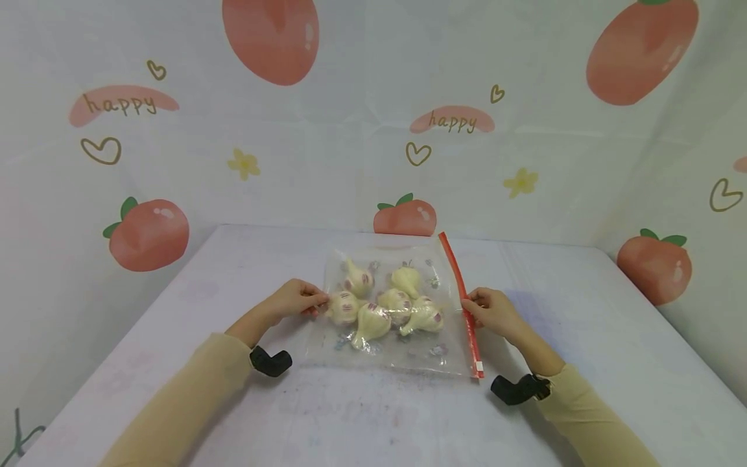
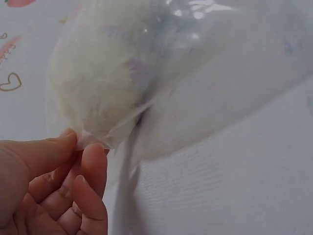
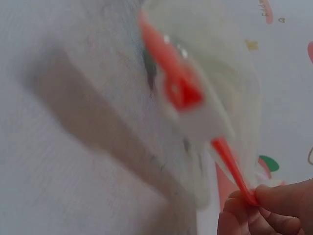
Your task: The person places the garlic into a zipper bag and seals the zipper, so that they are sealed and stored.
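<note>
A clear zip bag (image 1: 382, 360) with a faint printed pattern holds several pale garlic bulbs (image 1: 373, 321) with purplish marks. A red zip strip (image 1: 455, 269) runs down its right side. My left hand (image 1: 294, 299) pinches the bag's left edge between thumb and fingertip, beside one bulb; the left wrist view shows this grip (image 2: 63, 181) close up. On the other side, my right hand (image 1: 495, 312) pinches the red strip near its middle. In the right wrist view, the strip (image 3: 230, 164) leads into the fingertips, and a blurred white patch shows on the bag.
Beneath the bag lies a white-covered table (image 1: 362, 421). Behind it hangs a white backdrop (image 1: 338, 162) printed with red fruit, hearts and "happy" lettering. Black wrist mounts (image 1: 271, 361) sit at both cuffs. A dark, thin shape (image 1: 22, 438) shows at the lower left.
</note>
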`<state>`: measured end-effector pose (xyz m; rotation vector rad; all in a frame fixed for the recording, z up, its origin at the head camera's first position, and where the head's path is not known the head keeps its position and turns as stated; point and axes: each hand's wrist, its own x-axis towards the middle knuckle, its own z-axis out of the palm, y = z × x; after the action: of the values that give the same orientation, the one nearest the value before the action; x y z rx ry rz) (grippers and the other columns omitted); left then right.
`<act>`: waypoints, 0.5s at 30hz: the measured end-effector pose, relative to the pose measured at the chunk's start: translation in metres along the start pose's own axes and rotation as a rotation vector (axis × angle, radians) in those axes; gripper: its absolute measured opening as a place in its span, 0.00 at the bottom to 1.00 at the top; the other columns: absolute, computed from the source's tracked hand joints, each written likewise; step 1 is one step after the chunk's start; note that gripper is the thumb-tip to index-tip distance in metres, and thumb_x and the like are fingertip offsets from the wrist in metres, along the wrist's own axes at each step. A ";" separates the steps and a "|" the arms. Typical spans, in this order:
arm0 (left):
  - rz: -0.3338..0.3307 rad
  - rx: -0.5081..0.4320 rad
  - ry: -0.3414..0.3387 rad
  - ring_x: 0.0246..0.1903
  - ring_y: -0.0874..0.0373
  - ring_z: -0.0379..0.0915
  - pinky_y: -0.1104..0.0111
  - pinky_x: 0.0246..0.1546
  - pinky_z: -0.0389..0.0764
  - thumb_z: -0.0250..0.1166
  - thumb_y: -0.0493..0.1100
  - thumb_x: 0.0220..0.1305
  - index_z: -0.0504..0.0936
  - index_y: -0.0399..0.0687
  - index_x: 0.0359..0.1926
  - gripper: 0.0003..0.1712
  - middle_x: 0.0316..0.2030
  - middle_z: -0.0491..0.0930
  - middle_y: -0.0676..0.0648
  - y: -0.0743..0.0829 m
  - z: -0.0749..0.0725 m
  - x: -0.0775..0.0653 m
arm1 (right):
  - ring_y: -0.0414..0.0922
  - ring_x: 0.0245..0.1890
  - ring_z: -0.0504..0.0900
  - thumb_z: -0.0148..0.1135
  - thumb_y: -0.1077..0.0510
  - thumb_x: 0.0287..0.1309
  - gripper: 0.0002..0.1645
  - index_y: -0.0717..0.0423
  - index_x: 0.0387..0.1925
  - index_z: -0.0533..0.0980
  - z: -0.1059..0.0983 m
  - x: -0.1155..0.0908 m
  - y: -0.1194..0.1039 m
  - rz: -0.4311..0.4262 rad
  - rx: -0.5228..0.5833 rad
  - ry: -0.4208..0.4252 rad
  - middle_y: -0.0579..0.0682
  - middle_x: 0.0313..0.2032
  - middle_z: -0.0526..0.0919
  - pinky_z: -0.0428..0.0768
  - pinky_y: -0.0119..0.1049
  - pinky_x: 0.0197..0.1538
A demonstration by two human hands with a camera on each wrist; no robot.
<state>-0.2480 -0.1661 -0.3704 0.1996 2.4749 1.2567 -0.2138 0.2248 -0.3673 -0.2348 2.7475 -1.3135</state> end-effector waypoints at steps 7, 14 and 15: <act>-0.031 -0.018 0.043 0.24 0.65 0.72 0.74 0.27 0.70 0.58 0.47 0.66 0.82 0.39 0.45 0.17 0.23 0.80 0.55 0.001 0.002 -0.006 | 0.35 0.23 0.76 0.55 0.59 0.64 0.16 0.74 0.39 0.74 -0.004 0.001 0.003 0.035 0.058 -0.056 0.46 0.23 0.79 0.81 0.32 0.30; -0.024 -0.031 0.058 0.25 0.67 0.74 0.74 0.28 0.72 0.58 0.47 0.66 0.81 0.37 0.46 0.18 0.26 0.83 0.54 0.000 0.003 -0.003 | 0.34 0.25 0.76 0.55 0.59 0.63 0.18 0.76 0.41 0.73 -0.007 0.002 0.008 0.069 0.102 -0.086 0.43 0.23 0.79 0.81 0.32 0.32; -0.024 -0.036 0.061 0.26 0.67 0.74 0.75 0.29 0.73 0.58 0.47 0.66 0.81 0.37 0.46 0.18 0.27 0.83 0.54 0.000 0.004 -0.003 | 0.34 0.25 0.76 0.55 0.59 0.63 0.18 0.76 0.41 0.72 -0.008 0.002 0.009 0.068 0.106 -0.091 0.43 0.23 0.79 0.81 0.32 0.32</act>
<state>-0.2441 -0.1644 -0.3720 0.1243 2.4959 1.3149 -0.2179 0.2358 -0.3694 -0.1874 2.5787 -1.3891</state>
